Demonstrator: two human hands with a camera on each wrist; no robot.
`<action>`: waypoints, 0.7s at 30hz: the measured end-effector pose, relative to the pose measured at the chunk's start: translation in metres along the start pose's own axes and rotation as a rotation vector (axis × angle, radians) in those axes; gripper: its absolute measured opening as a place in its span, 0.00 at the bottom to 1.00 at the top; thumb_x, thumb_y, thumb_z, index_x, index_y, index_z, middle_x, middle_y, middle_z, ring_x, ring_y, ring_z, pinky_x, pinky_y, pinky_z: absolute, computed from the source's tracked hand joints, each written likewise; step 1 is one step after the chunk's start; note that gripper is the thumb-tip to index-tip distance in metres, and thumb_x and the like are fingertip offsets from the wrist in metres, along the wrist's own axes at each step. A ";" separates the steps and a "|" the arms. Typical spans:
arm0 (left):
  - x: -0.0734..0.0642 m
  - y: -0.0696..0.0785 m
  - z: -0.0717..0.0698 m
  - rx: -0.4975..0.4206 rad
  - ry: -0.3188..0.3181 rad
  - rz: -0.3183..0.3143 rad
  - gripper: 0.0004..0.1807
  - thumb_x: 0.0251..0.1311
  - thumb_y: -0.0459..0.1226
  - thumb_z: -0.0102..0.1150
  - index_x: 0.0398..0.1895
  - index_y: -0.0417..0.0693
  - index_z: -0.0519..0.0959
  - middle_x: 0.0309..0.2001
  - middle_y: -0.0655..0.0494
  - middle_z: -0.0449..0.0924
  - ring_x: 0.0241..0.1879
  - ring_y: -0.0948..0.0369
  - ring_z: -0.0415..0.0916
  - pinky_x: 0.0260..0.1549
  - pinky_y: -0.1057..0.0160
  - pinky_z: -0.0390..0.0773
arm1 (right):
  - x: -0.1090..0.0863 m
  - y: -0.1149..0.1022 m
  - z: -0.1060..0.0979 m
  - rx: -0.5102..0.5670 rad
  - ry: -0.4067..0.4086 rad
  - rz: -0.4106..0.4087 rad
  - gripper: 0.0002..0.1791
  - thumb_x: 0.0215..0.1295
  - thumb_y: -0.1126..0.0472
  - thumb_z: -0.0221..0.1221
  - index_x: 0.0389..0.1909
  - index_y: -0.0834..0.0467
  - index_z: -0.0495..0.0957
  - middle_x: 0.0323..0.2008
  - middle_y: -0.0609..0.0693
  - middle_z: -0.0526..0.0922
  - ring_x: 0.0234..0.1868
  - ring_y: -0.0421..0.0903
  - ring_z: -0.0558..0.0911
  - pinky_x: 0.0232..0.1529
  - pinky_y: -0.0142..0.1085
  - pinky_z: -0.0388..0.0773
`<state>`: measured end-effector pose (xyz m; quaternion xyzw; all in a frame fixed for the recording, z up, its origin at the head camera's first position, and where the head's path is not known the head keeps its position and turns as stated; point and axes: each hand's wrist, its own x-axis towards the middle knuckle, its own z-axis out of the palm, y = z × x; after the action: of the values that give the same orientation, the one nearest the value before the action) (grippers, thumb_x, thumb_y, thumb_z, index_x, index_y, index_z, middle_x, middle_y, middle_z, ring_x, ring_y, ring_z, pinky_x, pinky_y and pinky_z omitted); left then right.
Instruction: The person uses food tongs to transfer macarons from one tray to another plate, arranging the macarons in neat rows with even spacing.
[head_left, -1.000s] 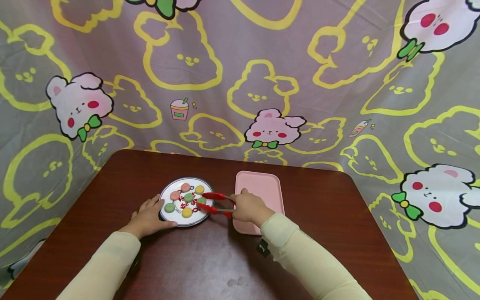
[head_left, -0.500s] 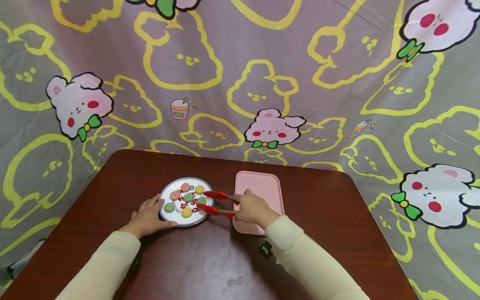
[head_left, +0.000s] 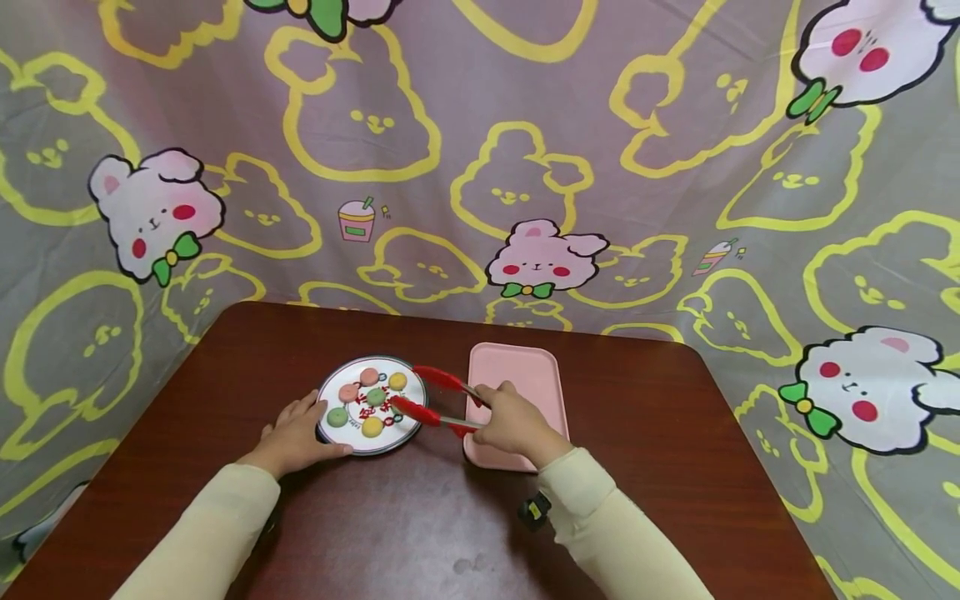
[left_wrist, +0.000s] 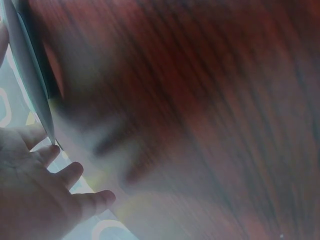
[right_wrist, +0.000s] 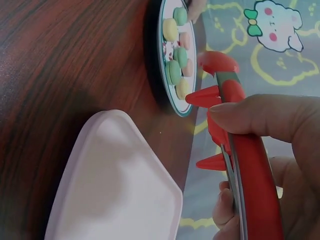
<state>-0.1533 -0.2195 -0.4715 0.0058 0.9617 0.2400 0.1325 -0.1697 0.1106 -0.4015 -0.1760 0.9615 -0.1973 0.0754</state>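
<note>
A round white plate (head_left: 358,443) with a dark rim and red print bears several small pink, green and yellow macarons (head_left: 376,397). My left hand (head_left: 296,433) rests against the plate's left rim, fingers spread and the thumb along the near edge; the left wrist view shows those fingertips (left_wrist: 70,175) beside the tilted-looking rim. Held in my right hand (head_left: 517,423) is a pair of red-tipped metal tongs (head_left: 420,412). Their tips stand apart over the plate's right side, partly covering a green macaron (right_wrist: 173,73). Nothing shows between the tips.
A pink rectangular tray (head_left: 517,362) lies right of the plate, partly under my right hand and forearm. Both are on a dark brown wooden table (head_left: 405,533). A patterned curtain (head_left: 420,192) hangs behind and beside the table.
The tongs' arms have spread wider, and the right hand has shifted slightly to the right. My left hand stays at the plate's rim. The macarons have kept their places.
</note>
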 end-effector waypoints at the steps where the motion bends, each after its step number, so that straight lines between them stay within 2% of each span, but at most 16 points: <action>1: 0.000 0.000 0.000 0.000 0.000 0.000 0.63 0.41 0.65 0.68 0.69 0.27 0.57 0.71 0.27 0.45 0.67 0.29 0.41 0.57 0.23 0.45 | -0.001 0.001 0.000 0.011 0.005 0.003 0.33 0.42 0.59 0.70 0.56 0.56 0.76 0.37 0.54 0.73 0.30 0.46 0.74 0.29 0.41 0.73; 5: -0.001 0.001 0.000 -0.003 -0.001 0.001 0.63 0.41 0.65 0.68 0.69 0.27 0.57 0.71 0.27 0.45 0.67 0.29 0.41 0.57 0.23 0.45 | -0.003 0.004 0.002 0.043 0.028 0.009 0.38 0.41 0.60 0.71 0.60 0.56 0.74 0.38 0.55 0.73 0.29 0.46 0.74 0.30 0.40 0.73; 10: -0.001 0.001 0.000 -0.003 -0.005 -0.004 0.63 0.41 0.65 0.68 0.69 0.27 0.56 0.71 0.27 0.45 0.67 0.30 0.41 0.58 0.23 0.45 | -0.006 0.006 0.004 0.064 0.064 0.018 0.38 0.38 0.60 0.69 0.58 0.55 0.73 0.38 0.55 0.71 0.29 0.47 0.73 0.28 0.39 0.72; 16: -0.001 0.001 0.000 -0.002 -0.004 -0.006 0.63 0.41 0.64 0.68 0.69 0.27 0.56 0.71 0.27 0.45 0.67 0.29 0.41 0.58 0.23 0.45 | -0.009 0.006 0.005 0.090 0.105 0.054 0.45 0.36 0.60 0.71 0.63 0.58 0.70 0.39 0.56 0.71 0.33 0.48 0.73 0.28 0.39 0.72; 21: 0.000 0.000 0.001 0.002 0.000 -0.005 0.63 0.41 0.64 0.68 0.69 0.27 0.56 0.71 0.27 0.45 0.67 0.29 0.41 0.57 0.23 0.45 | -0.010 0.008 0.007 0.100 0.140 0.058 0.45 0.36 0.60 0.72 0.63 0.58 0.69 0.42 0.57 0.72 0.35 0.49 0.72 0.30 0.39 0.72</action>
<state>-0.1528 -0.2190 -0.4720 0.0033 0.9619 0.2388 0.1331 -0.1616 0.1188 -0.4103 -0.1298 0.9580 -0.2546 0.0224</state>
